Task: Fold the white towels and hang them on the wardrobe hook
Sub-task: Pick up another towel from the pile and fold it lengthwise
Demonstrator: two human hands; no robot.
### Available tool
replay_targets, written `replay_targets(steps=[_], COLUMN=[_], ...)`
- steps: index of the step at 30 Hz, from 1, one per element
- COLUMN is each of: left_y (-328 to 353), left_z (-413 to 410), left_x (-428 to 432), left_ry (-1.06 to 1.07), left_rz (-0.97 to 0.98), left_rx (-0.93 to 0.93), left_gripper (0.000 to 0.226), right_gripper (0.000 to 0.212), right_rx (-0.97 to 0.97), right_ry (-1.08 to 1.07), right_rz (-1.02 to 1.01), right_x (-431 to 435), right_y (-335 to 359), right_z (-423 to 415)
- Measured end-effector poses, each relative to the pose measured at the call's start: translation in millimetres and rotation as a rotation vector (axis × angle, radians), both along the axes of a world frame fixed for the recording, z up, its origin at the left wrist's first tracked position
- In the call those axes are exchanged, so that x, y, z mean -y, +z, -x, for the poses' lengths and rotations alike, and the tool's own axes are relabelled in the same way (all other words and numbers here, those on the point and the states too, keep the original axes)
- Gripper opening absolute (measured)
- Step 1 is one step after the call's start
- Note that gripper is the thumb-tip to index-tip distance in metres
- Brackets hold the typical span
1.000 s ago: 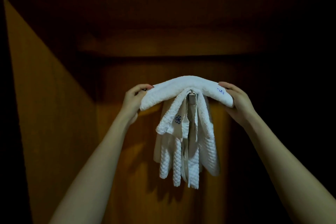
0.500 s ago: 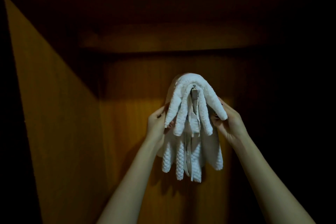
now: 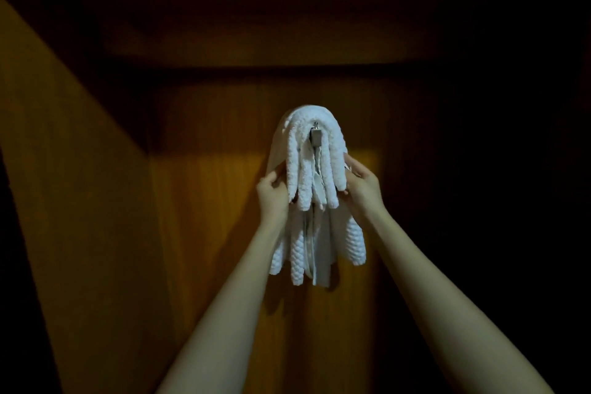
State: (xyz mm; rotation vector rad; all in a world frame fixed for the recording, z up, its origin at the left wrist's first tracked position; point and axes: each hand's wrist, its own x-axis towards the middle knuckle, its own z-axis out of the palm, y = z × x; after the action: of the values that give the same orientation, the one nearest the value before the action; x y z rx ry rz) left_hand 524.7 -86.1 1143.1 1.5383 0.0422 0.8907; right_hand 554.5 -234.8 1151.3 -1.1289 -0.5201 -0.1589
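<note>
Against the back panel of the dark wooden wardrobe (image 3: 208, 217), the folded white waffle-weave towels (image 3: 307, 169) hang draped over a small metal hook (image 3: 316, 137), their rolled edges falling in loose ridges on both sides of it. The left hand (image 3: 271, 193) has its grip pinching the outer fold on the left, thumb in front and fingers curled. The right hand (image 3: 363, 187) cups the right side. Its fingers go behind the cloth, so in this dim light its grip only seems to be a pinch too. Soft, light and limp, the towels should take whatever shape they are pressed into, yet the layers could slide off one another. The best hold is probably on the thick folded edges just below the hook, both sides squeezed evenly, so the weight stays balanced across it.
</note>
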Motion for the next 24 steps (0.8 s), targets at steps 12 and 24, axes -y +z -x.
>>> replay_targets(steps=[12,24], left_y=[59.0,-59.1], left_z=[31.9,82.9], left_x=[-5.8,-14.1], left_ry=[-0.156,-0.111], left_rz=[-0.482,-0.278], left_rx=[0.255,0.115], left_gripper=[0.044,0.037], right_gripper=[0.048,0.054], right_rx=[0.622,0.258], right_ry=[-0.429,-0.491], right_rz=[0.499,0.571], right_x=[8.1,25.1], right_y=[38.5,-101.5], right_z=[31.6,76.4])
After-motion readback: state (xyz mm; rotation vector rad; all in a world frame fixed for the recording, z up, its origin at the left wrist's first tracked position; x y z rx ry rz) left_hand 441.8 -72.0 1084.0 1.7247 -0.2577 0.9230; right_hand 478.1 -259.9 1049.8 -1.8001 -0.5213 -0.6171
